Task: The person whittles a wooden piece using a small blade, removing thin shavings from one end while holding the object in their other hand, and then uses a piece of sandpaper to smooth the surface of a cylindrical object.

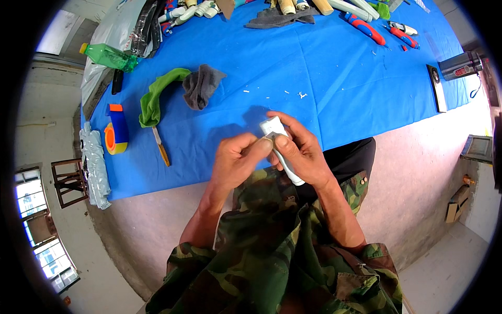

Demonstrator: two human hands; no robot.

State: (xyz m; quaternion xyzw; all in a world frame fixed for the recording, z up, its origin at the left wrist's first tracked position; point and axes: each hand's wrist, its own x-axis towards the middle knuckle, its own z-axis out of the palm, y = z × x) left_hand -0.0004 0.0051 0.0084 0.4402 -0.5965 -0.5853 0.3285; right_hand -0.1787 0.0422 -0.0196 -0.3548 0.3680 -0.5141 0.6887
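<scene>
- While tape (119, 124) sits at the left of the bench (256, 68), the thin tool (161, 148) lies right of it, one end at the green cloth (150, 104).
- Grey cloth (203, 88) just beside green.
- Left grip (239, 157): thumb and finger at upper part of white piece (288, 170); can't tell if they grasp it. Best done with light, even pressure.
- White piece: tilted, at bench's near edge.
- Right grip (303, 152): grasping white piece; should hold firm, thumb clear of left grip.
- Cup (461, 65) far right, well apart.
</scene>
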